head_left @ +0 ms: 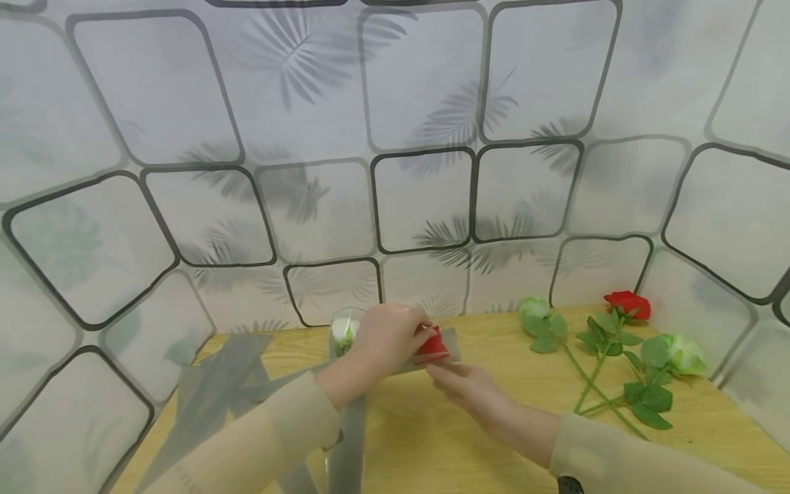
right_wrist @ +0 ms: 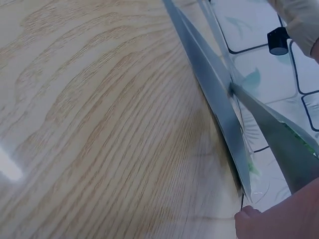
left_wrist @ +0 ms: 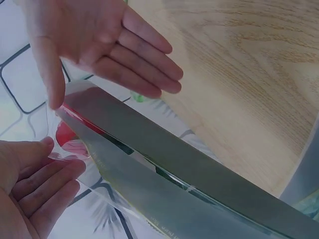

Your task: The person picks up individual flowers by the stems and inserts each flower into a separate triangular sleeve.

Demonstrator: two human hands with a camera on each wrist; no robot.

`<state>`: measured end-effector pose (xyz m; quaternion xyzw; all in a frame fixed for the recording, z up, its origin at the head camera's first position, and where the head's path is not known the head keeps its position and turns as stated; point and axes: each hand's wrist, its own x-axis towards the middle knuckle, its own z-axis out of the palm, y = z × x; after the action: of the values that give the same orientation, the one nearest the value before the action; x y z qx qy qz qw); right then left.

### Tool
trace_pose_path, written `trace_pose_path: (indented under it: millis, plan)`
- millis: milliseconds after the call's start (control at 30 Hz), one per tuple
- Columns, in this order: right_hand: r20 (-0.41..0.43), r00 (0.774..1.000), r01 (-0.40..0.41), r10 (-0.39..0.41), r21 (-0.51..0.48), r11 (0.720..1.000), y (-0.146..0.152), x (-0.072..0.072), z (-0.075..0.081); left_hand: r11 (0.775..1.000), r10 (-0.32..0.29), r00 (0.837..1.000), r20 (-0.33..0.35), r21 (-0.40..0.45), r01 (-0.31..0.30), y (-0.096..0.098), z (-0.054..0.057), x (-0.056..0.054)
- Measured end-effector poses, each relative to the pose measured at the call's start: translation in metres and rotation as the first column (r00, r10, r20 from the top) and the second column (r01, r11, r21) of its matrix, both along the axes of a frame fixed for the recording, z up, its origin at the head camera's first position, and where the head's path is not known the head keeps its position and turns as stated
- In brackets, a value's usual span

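Note:
A red rose [head_left: 433,345] lies in a grey wrapping sleeve with a clear film front. My left hand [head_left: 387,337] reaches over it from the far side, and in the left wrist view that hand [left_wrist: 42,186] pinches the clear film [left_wrist: 114,201] beside the red petals [left_wrist: 66,135]. On the near side is my right hand [head_left: 478,398], its fingers straight. In the left wrist view the right hand's thumb touches the end of the grey sleeve [left_wrist: 144,134]. The stem is mostly hidden inside the sleeve.
A white rose [head_left: 344,331] in clear film stands behind my left wrist. Grey wrapping strips [head_left: 216,391] cover the table's left. On the right lie a loose red rose [head_left: 628,304] and pale green roses [head_left: 685,355]. A patterned curtain [head_left: 426,199] rises behind the wooden table [head_left: 426,439].

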<state>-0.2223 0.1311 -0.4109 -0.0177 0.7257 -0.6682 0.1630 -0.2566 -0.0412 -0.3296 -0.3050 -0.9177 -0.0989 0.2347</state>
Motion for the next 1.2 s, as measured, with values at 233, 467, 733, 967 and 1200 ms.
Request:
trace_pose_path:
  millis: [233,467,733,967,1200]
  plan:
    - [0.025,0.998,-0.051,0.058,-0.199,0.979,-0.003,-0.003,-0.004,1.0,-0.005,1.0,0.001,0.012,0.005,0.008,0.002,0.003]
    - [0.033,0.998,-0.044,0.058,-0.328,0.944,-0.004,-0.002,-0.009,1.0,0.009,0.998,0.064,-0.005,-0.008,0.016,0.002,0.008]
    - [0.056,0.998,0.008,0.014,-0.372,0.928,-0.001,-0.002,-0.012,0.997,-0.057,0.995,0.084,0.054,0.053,0.003,-0.005,0.004]
    - [0.086,0.995,0.088,-0.059,-0.385,0.919,0.0,-0.002,-0.016,0.989,-0.092,0.942,0.324,0.142,0.047,-0.03,-0.014,-0.017]
    - [0.078,0.994,0.099,-0.074,-0.393,0.914,0.004,-0.002,-0.019,0.979,-0.169,0.808,0.565,0.188,0.073,-0.069,-0.023,-0.04]
